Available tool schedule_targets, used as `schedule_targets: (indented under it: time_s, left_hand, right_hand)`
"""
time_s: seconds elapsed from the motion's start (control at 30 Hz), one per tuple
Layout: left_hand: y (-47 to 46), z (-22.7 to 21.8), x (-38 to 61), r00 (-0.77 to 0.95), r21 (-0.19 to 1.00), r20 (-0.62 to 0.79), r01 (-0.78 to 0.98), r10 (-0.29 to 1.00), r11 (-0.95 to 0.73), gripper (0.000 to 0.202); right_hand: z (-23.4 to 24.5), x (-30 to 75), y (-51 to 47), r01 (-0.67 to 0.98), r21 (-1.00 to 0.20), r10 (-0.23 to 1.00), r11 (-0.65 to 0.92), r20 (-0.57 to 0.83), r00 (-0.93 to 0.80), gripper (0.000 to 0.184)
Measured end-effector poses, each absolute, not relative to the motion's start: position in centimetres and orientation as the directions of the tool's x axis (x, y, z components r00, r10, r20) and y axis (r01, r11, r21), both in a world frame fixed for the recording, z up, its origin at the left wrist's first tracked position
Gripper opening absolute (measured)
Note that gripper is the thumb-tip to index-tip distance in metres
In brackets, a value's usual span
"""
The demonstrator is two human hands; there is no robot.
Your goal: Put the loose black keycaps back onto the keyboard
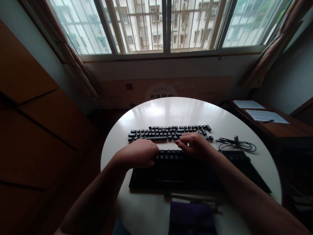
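A black keyboard [176,178] lies on the white round table, with a row or two of keycaps fitted along its far edge and its nearer part bare and dark. My left hand [143,152] is closed over the keyboard's far left part, its fingertips down by the fitted keycaps [171,154]. Curled above the far edge, right of the middle, is my right hand [193,143], fingers drawn together. Whatever either hand pinches is hidden. Beyond both hands, loose black keycaps [158,133] stand in rows on the table.
A coiled black cable [237,143] lies right of the loose keycaps. Near the front edge of the table [141,205] are a purple cloth-like item [192,217] and thin stick-like tools [193,197], blurred. A brown desk [276,130] with papers [266,116] stands right.
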State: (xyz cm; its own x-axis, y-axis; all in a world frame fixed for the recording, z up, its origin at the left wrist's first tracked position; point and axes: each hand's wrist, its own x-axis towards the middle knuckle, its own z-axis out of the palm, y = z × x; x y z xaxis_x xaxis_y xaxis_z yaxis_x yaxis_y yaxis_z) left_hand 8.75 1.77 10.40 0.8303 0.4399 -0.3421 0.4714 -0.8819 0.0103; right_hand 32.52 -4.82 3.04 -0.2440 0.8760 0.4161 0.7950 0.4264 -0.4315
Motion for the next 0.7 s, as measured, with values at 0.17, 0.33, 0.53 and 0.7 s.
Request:
schedule_targets:
  time_s: [0.17,0.33,0.53,0.7]
  left_hand:
    - [1.53,10.71,8.86,0.842,0.035,-0.324,0.467,0.432,-0.883,0.005]
    - [1.73,10.65,8.91,0.824,0.06,-0.322,0.509,0.466,-0.859,0.002]
    - [2.09,10.35,9.04,0.808,0.033,-0.351,0.516,0.473,-0.856,0.002]
    - [2.07,10.38,9.06,0.79,0.012,-0.338,0.546,0.511,-0.838,0.003]
  right_hand:
    - [3.02,32.6,-4.79,0.792,-0.438,0.878,0.426,0.41,-0.245,0.04]
    - [3.09,32.49,-4.85,0.791,-0.431,0.873,0.434,0.417,-0.252,0.041]
    - [3.21,32.45,-4.92,0.781,-0.445,0.872,0.438,0.422,-0.248,0.04]
    - [2.93,32.54,-4.83,0.777,-0.454,0.873,0.436,0.422,-0.244,0.04]
